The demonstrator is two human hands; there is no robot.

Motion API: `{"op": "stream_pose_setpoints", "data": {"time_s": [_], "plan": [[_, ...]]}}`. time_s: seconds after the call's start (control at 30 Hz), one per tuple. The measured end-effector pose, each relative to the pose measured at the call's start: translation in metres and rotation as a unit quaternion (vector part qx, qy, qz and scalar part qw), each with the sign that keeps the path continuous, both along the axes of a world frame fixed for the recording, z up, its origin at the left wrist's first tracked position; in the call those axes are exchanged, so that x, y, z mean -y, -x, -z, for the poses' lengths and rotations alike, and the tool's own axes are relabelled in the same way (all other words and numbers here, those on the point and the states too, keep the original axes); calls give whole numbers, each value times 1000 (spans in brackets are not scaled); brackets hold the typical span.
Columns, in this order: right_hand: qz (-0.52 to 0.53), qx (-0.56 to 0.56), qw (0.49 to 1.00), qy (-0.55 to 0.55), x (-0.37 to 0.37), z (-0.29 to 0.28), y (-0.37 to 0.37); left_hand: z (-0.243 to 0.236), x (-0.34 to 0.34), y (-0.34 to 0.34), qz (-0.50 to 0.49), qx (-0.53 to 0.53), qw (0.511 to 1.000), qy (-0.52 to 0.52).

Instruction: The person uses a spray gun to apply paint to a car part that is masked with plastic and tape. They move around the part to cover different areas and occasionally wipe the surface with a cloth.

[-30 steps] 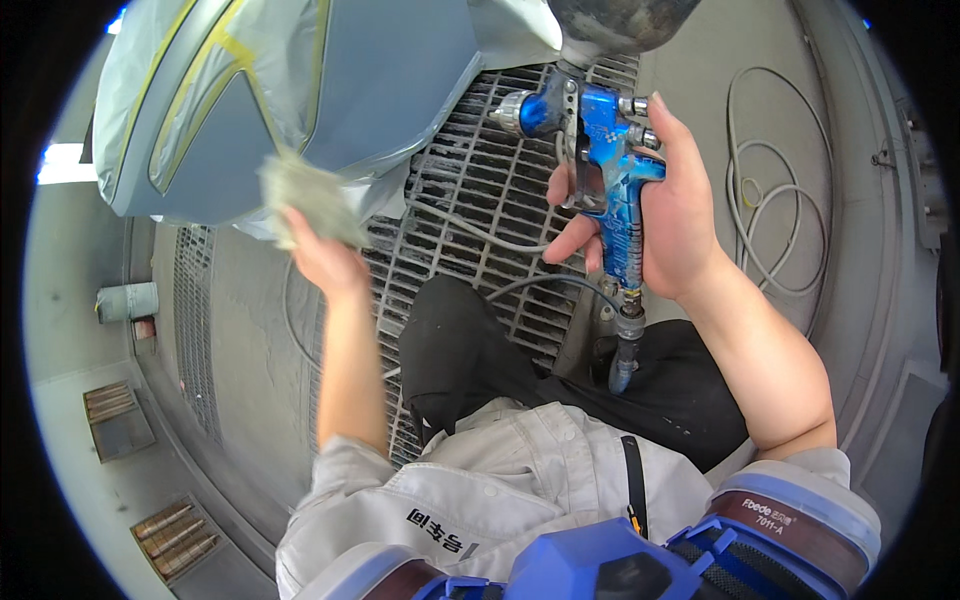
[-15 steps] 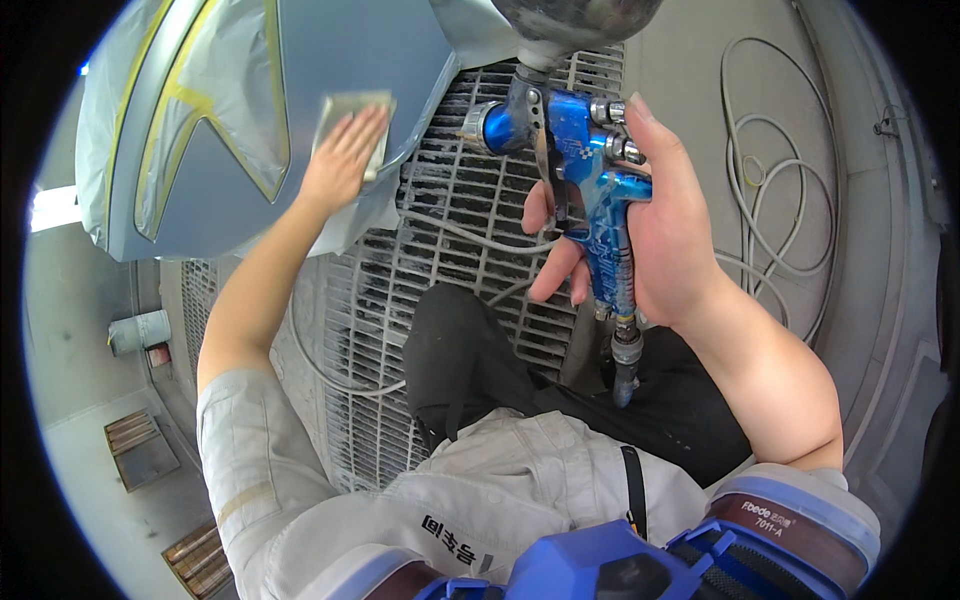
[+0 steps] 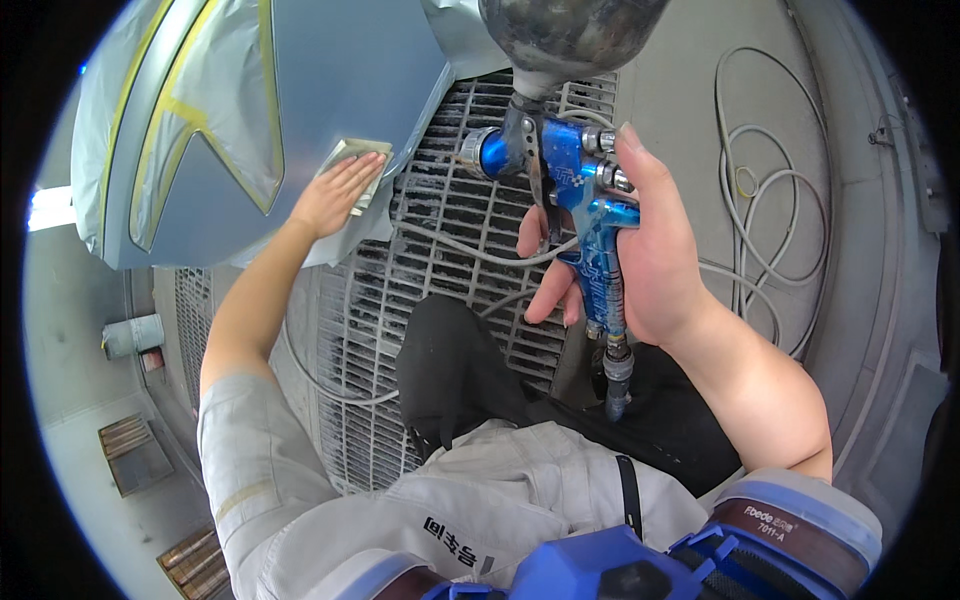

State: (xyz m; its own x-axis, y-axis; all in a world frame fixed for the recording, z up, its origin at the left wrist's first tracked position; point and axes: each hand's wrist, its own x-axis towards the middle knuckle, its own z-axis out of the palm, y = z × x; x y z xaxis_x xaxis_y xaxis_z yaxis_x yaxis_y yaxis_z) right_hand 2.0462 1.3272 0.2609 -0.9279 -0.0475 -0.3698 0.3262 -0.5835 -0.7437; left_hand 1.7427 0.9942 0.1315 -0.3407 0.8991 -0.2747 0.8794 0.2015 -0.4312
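Observation:
My left hand (image 3: 328,197) lies with its fingers stretched over a folded pale yellow cloth (image 3: 367,197), pressing it against a grey-blue car body panel (image 3: 350,75) near its lower right edge. The thumb of that hand is hidden. In my right hand (image 3: 662,250) is a blue spray gun (image 3: 598,240), held upright by its grip. Its nozzle faces left toward the panel, and some fingers extend past the trigger. A dark, stained paint cup (image 3: 575,35) sits on top of the gun, and a hose fitting (image 3: 617,370) joins the grip's lower end.
Masking film (image 3: 225,75) edged with yellow tape covers part of the panel. Beneath is a metal floor grating (image 3: 470,220), crossed by a grey hose (image 3: 450,238). More hose (image 3: 775,190) lies coiled at right. A whitish bucket (image 3: 133,336) stands at far left.
My left hand and the cloth have slid toward me along the panel. The spray gun stays in my right hand, held in much the same pose. The whole view has shifted slightly.

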Motion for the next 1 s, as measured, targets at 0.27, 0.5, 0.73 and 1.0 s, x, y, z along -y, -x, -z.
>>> {"op": "stream_pose_setpoints", "data": {"time_s": [0.27,0.5,0.73,1.0], "plan": [[-19,6,1000,-2,1,2,2,0,15,-20,-41,-9,999,15],[-11,2,1000,7,-1,5,7,-12,-3,-10,-93,-189,977,31],[-3,11,1000,-8,1,5,7,-6,5,-11,-78,-169,979,-86],[-16,3,1000,5,2,7,6,-3,0,-11,-118,-98,985,82]]}}
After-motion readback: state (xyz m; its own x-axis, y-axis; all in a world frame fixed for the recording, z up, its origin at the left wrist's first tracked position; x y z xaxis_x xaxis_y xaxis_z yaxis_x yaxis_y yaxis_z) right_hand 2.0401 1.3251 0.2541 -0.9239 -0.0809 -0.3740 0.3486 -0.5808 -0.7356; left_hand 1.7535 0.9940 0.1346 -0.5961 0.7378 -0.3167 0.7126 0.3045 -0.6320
